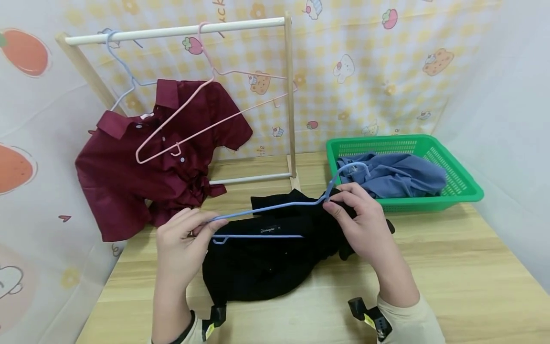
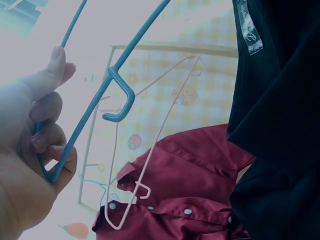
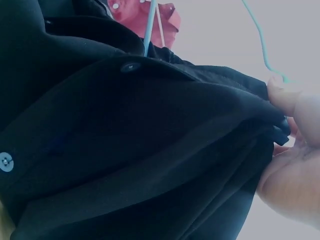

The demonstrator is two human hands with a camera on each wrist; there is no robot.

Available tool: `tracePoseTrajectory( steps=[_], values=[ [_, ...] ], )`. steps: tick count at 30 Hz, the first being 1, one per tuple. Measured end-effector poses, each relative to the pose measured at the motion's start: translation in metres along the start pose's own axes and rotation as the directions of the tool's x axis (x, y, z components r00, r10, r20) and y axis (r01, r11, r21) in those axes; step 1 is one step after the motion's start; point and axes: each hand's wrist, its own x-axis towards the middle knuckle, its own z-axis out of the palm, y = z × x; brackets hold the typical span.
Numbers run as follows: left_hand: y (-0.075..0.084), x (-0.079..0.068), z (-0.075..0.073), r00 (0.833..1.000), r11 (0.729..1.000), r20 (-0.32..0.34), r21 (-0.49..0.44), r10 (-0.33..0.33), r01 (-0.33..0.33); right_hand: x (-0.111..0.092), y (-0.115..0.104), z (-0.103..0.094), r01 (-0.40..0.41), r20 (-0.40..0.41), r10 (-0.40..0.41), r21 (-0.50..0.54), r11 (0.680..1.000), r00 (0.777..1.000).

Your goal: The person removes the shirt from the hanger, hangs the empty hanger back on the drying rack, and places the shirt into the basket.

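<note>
A blue clothes hanger (image 1: 275,206) runs between my two hands over a black shirt (image 1: 258,267). My left hand (image 1: 182,239) grips the hanger's left end, its fingers curled round the corner in the left wrist view. At the hanger's neck, my right hand (image 1: 361,220) pinches the wire together with black cloth; the right wrist view shows thumb and fingers on the shirt's edge (image 3: 250,105). The hanger's right end is hidden inside the shirt. A white-lettered label (image 1: 269,230) shows at the collar, and the hook curves up beyond my right hand.
A wooden rack (image 1: 291,100) with a white bar stands at the back left. From it hang a maroon shirt (image 1: 185,138) on a blue hanger and a bare pink hanger (image 1: 215,125). At the right, a green basket (image 1: 466,184) holds blue cloth (image 1: 399,174).
</note>
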Motion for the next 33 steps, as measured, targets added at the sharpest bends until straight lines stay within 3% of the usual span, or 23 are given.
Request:
tracePoseTrajectory(
  steps=[10, 20, 26, 33],
  values=[
    [-0.020, -0.007, -0.010, 0.994, 0.981, -0.079, -0.188, -0.070, 0.054, 0.002, 0.011, 0.005, 0.017, -0.013, -0.017, -0.010, 1.000, 1.000],
    [-0.027, -0.006, -0.023, 0.979, 0.957, -0.153, -0.276, -0.135, 0.089, 0.004, 0.024, -0.005, -0.046, -0.028, 0.045, -0.012, 0.999, 0.999],
    [-0.029, -0.005, -0.036, 0.969, 0.944, -0.194, -0.320, -0.152, 0.084, 0.003, 0.031, -0.012, -0.079, -0.015, 0.079, -0.012, 0.997, 0.997],
    [-0.029, -0.002, -0.042, 0.962, 0.908, -0.218, -0.416, -0.163, 0.059, -0.001, 0.039, -0.018, -0.112, -0.023, 0.112, 0.007, 0.994, 0.993]
  ],
)
